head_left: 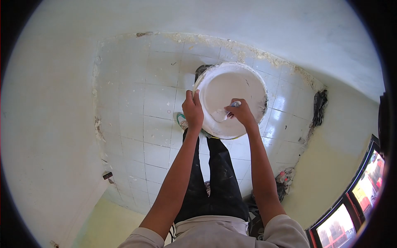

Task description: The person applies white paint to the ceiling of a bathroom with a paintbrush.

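A large round white bucket (pixel 264 87) stands in front of my legs, with a pool of white paint (pixel 227 89) inside. My left hand (pixel 193 109) is closed on the bucket's left rim, thumb and fingers at the edge. Over the near right part of the bucket, my right hand (pixel 240 111) is wrapped round the handle of a white-coated paintbrush (pixel 220 115). The brush's head points left, low over the paint near the inner wall. White smears cover the bucket's rim and inside.
Pale floor tiles (pixel 157 97) carry white specks and crumbs along the wall edges. A dark object (pixel 201 71) sits behind the bucket's left side. Black plastic (pixel 319 108) lies by the right wall, bags (pixel 284 180) nearer me. Windows (pixel 337 225) are at lower right.
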`<control>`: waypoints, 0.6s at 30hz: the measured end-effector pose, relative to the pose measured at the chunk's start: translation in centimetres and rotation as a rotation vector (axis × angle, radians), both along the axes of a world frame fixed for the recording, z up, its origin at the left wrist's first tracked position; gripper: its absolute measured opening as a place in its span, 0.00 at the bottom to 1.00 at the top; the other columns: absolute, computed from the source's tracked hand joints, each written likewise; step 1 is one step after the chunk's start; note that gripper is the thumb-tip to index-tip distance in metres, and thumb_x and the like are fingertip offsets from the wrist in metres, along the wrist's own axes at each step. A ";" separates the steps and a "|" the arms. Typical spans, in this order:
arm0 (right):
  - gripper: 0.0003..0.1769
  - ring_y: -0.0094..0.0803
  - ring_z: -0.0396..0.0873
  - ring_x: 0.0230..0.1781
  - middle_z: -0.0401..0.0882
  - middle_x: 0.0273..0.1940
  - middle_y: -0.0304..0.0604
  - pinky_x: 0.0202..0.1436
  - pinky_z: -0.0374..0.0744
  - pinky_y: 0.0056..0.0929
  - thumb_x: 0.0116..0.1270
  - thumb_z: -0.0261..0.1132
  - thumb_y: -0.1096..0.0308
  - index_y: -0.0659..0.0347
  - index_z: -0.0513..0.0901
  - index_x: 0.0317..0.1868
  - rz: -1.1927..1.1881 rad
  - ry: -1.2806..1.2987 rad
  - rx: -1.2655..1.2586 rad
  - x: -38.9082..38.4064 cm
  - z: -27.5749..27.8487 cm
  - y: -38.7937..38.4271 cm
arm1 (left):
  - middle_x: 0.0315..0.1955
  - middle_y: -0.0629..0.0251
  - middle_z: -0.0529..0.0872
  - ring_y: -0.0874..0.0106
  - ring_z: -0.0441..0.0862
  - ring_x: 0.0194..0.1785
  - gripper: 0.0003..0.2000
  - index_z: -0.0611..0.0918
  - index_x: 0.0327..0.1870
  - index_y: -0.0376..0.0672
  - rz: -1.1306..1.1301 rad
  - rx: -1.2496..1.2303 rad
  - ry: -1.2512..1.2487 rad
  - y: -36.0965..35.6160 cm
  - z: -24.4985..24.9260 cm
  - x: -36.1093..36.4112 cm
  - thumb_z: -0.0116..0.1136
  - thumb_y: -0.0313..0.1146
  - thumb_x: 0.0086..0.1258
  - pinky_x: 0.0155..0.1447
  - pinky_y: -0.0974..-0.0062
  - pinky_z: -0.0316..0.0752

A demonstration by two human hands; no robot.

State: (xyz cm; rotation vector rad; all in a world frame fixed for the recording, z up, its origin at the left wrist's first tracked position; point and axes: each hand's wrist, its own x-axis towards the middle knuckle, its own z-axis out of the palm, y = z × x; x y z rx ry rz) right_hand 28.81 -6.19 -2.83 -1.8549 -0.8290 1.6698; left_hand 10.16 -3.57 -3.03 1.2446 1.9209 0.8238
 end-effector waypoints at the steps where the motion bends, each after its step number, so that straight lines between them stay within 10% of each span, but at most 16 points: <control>1: 0.09 0.33 0.83 0.19 0.78 0.20 0.48 0.23 0.85 0.28 0.59 0.68 0.76 0.70 0.76 0.28 0.002 -0.004 0.002 0.0 0.2 0.2 | 0.22 0.48 0.79 0.53 0.77 0.25 0.12 0.73 0.37 0.36 0.002 0.002 -0.004 -0.1 0.0 0.0 0.49 0.37 0.76 0.33 0.61 0.70; 18: 0.05 0.36 0.85 0.29 0.81 0.29 0.50 0.37 0.88 0.29 0.60 0.64 0.78 0.71 0.76 0.33 -0.647 0.202 0.172 3.3 6.8 -7.2 | 0.22 0.42 0.76 0.44 0.71 0.26 0.14 0.71 0.35 0.35 -0.050 0.036 -0.088 -1.0 1.2 -0.7 0.51 0.38 0.76 0.32 0.57 0.67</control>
